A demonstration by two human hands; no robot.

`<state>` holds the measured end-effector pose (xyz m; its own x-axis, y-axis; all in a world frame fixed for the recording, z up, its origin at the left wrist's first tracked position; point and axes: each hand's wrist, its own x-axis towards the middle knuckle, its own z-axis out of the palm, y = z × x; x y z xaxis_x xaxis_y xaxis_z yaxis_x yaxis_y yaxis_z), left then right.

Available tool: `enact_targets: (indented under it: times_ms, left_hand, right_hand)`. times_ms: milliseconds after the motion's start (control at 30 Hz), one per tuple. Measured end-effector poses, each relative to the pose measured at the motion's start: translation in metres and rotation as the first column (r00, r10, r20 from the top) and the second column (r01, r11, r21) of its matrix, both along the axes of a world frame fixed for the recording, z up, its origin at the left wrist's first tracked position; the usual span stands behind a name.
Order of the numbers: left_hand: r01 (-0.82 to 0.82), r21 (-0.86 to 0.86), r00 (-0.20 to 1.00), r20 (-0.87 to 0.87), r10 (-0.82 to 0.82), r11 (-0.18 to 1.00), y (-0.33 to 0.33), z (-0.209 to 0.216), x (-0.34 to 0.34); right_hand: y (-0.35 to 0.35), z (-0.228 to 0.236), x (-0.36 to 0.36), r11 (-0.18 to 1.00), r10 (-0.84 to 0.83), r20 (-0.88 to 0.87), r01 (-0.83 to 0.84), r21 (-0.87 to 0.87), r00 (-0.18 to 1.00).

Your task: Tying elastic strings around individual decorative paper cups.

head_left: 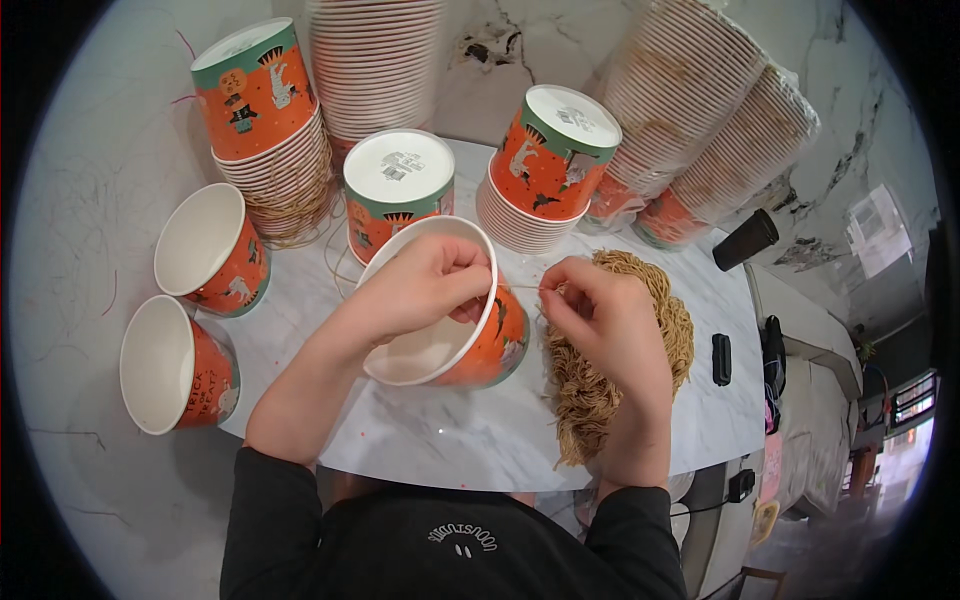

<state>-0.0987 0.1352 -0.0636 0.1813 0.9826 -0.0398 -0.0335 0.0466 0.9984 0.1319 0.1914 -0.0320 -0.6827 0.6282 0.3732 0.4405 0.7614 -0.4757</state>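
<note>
An open orange paper bucket (513, 345) with a white inside lies tilted before me, its mouth toward my left arm. My left hand (452, 277) reaches into that mouth, fingers curled closed against the inner wall near the rim; what they pinch is hidden. Just outside the wall, my right hand (590, 300) pinches a thin tan string (520, 287) between thumb and fingertips. The string runs taut from there to the bucket's rim by my left fingers. Under my right wrist lies a bundle of tan strings (655, 300).
Two open buckets (200, 235) (160, 365) stand at the left. Behind are upside-down bucket stacks (265, 110) (400, 180) (555, 150) and plastic-wrapped stacks (680, 90). A black cup (746, 240) and small black object (721, 360) lie on the right of the marble-patterned table (400, 450).
</note>
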Motion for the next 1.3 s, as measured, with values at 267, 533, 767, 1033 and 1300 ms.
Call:
enact_targets:
  times_ms: [267,533,767,1033,1300]
  left_hand:
    - [0.007,-0.026,0.991,0.136,-0.003,1.0,-0.017,0.018,0.01]
    - [-0.144,0.149,0.961,-0.215,0.174,0.978,-0.046,0.041,0.011]
    - [-0.113,0.413,0.913,-0.316,0.259,0.904,-0.042,0.036,0.009]
    - [0.165,0.219,0.982,0.053,-0.18,0.962,-0.028,0.03,0.001]
    - [0.235,0.18,0.972,-0.024,-0.234,0.955,-0.001,-0.009,-0.005]
  right_hand:
    - [-0.014,-0.001,-0.017,0.929,0.05,-0.554,-0.242,-0.28,0.831]
    - [-0.028,-0.002,-0.022,0.98,0.157,-0.378,-0.192,-0.056,0.913]
    - [-0.029,-0.005,-0.027,0.965,0.083,-0.397,-0.173,-0.196,0.914]
    - [-0.018,-0.002,-0.01,0.797,0.123,-0.549,-0.411,-0.441,0.827]
    - [-0.009,-0.012,-0.019,0.803,0.106,-0.38,-0.304,-0.512,0.919]
